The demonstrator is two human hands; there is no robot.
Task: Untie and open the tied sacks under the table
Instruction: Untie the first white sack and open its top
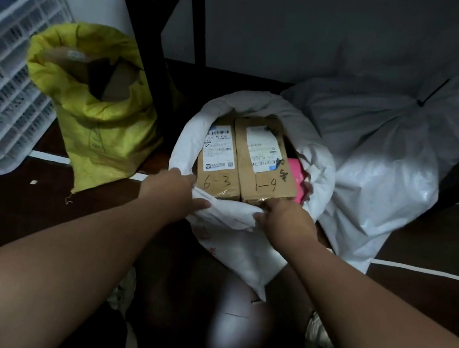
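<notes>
A white sack stands open in the middle under the table, its mouth rolled back. Inside lie two brown cardboard parcels with labels, marked "6-3" and "1-6", and a pink item beside them. My left hand grips the sack's near rim on the left. My right hand grips the same rim on the right. To the right stands another white sack, tied shut at its neck with a dark tie. To the left, a yellow sack stands open.
Black table legs rise between the yellow and middle sacks, another at the top right. White lattice crates stand at the left. The dark floor has white tape lines. A grey wall lies behind.
</notes>
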